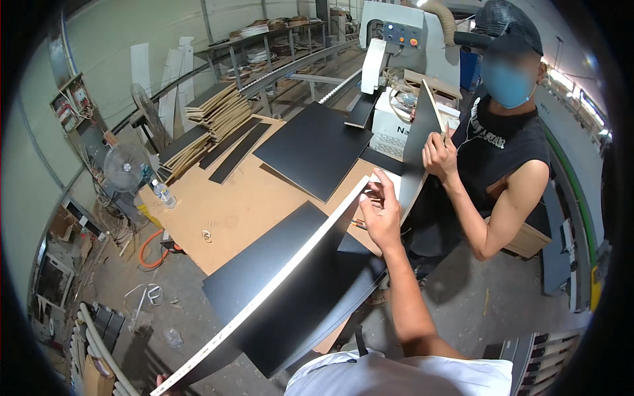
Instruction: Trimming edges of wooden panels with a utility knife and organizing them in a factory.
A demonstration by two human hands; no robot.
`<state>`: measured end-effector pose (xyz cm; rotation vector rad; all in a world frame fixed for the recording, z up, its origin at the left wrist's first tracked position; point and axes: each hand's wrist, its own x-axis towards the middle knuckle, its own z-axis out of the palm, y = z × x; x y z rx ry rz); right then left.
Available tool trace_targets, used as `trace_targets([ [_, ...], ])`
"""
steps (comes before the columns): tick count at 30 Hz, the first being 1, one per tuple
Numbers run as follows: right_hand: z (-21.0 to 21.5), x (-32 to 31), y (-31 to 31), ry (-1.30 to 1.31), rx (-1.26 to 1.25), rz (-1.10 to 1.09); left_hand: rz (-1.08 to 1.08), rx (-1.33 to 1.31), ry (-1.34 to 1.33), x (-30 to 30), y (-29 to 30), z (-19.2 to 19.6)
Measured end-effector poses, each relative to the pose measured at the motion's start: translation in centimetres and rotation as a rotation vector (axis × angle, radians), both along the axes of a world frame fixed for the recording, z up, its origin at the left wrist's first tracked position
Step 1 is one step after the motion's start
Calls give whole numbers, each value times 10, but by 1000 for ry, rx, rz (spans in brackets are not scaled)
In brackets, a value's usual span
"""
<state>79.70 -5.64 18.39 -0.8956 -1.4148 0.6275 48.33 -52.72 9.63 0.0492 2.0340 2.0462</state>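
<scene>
A long dark panel with a white edge slants across the view, held up on its side above the table. My right hand is closed on its far upper end, thumb and fingers pinching the edge. Only a few fingertips of my left hand show, at the panel's near lower end, against its edge. Below the panel lie dark flat boards on the tan worktable. Beyond them rests another large black board.
A co-worker stands at the right, holding a dark board. Stacked panels, narrow black strips and a water bottle are on the table's left. A machine stands behind, fans at left.
</scene>
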Motion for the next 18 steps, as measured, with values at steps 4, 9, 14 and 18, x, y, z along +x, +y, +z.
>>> trace_targets([
  [4,1,5,14,-134,55,44,77,-514,632,-37,-21,-106],
  [9,2,-3,23,-267,141,-6,136,-442,609,-69,-27,-143],
  [14,13,-5,31,-169,71,-9,215,-256,648,-44,19,-94],
  [18,13,-3,41,-240,153,24,47,214,355,-47,23,-73],
])
